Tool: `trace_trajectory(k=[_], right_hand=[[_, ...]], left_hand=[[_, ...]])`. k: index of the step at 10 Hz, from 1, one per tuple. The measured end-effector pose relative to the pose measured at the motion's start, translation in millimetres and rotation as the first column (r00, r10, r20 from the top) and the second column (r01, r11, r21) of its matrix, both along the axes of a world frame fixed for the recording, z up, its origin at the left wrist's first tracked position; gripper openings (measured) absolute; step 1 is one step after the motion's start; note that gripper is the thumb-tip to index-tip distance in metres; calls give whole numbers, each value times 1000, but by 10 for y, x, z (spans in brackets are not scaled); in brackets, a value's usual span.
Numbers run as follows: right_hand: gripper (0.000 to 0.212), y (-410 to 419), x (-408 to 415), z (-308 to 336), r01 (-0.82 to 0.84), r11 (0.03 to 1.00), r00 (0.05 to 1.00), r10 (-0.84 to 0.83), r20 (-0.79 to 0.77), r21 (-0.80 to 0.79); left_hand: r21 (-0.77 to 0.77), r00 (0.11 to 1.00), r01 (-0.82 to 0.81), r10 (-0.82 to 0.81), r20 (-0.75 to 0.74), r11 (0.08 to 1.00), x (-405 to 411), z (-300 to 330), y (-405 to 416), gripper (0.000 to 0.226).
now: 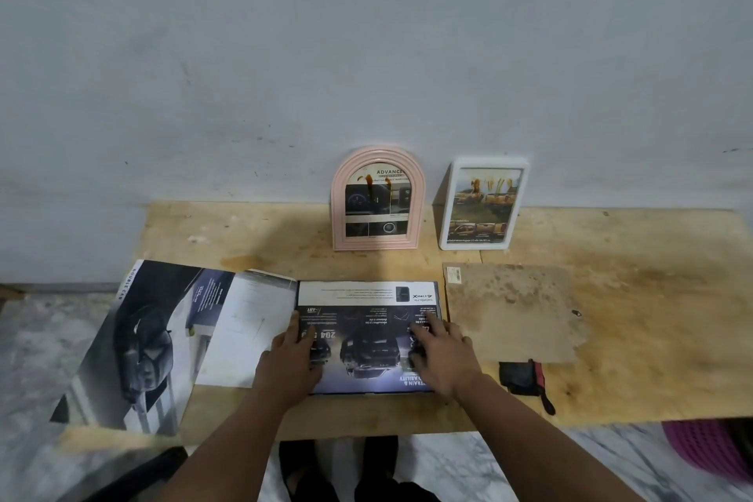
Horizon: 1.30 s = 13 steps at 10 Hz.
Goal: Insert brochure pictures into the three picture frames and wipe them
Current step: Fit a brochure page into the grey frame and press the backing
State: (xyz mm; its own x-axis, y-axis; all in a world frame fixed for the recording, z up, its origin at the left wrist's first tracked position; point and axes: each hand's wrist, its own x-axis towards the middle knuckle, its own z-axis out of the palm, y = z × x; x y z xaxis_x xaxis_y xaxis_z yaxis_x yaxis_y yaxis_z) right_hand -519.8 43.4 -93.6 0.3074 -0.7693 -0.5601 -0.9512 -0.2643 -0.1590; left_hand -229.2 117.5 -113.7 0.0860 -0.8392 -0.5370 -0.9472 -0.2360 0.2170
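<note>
— On the pale plywood desk (252, 232), what is lying in front of the person?

— A dark brochure page printed with cars (368, 334) is lying flat near the front edge, seemingly inside a thin black rectangular frame (441, 298); I cannot tell whether it is fully seated. Both hands are resting on it.

— How are the fingers lying?

— The left hand (291, 357) is pressing down on the page's left part with fingers straight and close together. The right hand (442, 355) is pressing on the right part, its fingers spread and slightly bent, fingertips touching the print. Neither is pinching anything.

— And the other frames?

— A pink arched frame (377, 200) is standing upright against the grey wall (366, 53), already holding a picture, with brown drips running down its glass. Just beside it to the right, a white rectangular frame (483, 204) is leaning back, also filled and streaked.

— Anything else nearby?

— An open car brochure (163, 338) is lying to the left, hanging over the desk's edge. A brown fibreboard backing panel (513, 314) is lying to the right of the page, and a folded black cloth with a red edge (525, 379) is sitting at its front corner.
</note>
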Motion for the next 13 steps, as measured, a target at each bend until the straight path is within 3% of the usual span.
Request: trace_trajectory(k=[2, 3, 4, 5, 6, 7, 8, 9, 10, 11, 12, 13], right_hand=[[42, -108, -366, 84, 260, 957, 952, -232, 201, -127], [45, -267, -668, 174, 495, 862, 855, -461, 239, -111], [55, -520, -1030, 211, 718, 692, 693, -699, 173, -78], [72, -760, -1332, 206, 880, 474, 472, -879, 72, 17], [108, -900, -1552, 132, 952, 304, 302, -951, -59, -25], [135, -932, -1853, -177, 977, 213, 215, -973, -89, 27], [136, -1066, -2429, -963, 962, 248, 261, -958, -118, 113], [110, -982, -2314, -611, 974, 163, 178, -980, -88, 157], [103, -873, -2115, -130, 979, 62, 51, -997, 59, 194], [107, -780, -2240, -162, 967, 120, 67, -972, 226, 227], [95, -738, -2678, -655, 953, 119, 23, -945, 326, 277], [52, -649, -2802, -599, 929, 142, -8, -916, 402, 343]], left_hand=[[13, 999, 1, -2, 37, 1000, 0, -36, 33, 81], [7, 998, -4, 3, 64, 1000, -6, -58, 28, 81], [-21, 998, -30, 31, 54, 999, -6, -74, 31, 80], [-67, 999, -52, 52, 6, 996, -24, -105, 24, 77], [-83, 995, -93, 89, -52, 992, -38, -161, 29, 69], [-49, 991, -117, 114, -69, 992, -29, -245, 46, 69], [-12, 986, -137, 136, -93, 990, -14, -303, 50, 75], [9, 983, -147, 147, -114, 989, -10, -324, 24, 77], [37, 976, -167, 171, -135, 985, -46, -281, -30, 75], [62, 972, -188, 195, -128, 980, -83, -265, -45, 76], [62, 969, -197, 204, -137, 978, -92, -276, -28, 80], [73, 962, -213, 222, -160, 974, -93, -273, -18, 87]])
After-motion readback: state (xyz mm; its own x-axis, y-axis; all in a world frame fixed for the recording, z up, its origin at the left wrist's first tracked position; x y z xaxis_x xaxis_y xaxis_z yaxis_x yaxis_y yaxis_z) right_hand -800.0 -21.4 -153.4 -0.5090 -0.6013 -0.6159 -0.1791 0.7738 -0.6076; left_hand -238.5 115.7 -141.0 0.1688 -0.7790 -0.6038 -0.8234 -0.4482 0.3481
